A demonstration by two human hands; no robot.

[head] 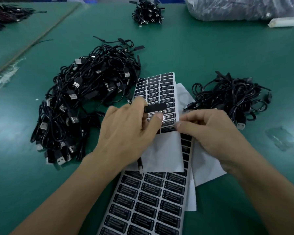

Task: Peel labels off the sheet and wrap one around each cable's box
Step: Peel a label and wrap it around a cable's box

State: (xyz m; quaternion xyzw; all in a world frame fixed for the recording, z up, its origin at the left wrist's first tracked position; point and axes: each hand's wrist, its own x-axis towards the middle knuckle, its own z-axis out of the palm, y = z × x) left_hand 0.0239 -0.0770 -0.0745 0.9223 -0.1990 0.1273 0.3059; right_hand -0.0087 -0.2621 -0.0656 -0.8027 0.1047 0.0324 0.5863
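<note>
A label sheet (157, 92) with rows of black labels lies in the middle of the green table (202, 53), its lower part bare white backing. My left hand (126, 131) grips a slim black cable box (154, 108) over the sheet, and its cable trails down under the wrist. My right hand (209, 131) pinches the right edge of the sheet at a black label (168, 129) in the lowest printed row. A second label sheet (151, 200) lies beneath, toward me.
A big pile of black USB cables (85, 102) lies left of the sheet, a smaller pile (232, 97) right of it. Another bundle (148, 12) sits far back, next to a clear plastic bag (244, 7). More cables (5, 14) are at the far left.
</note>
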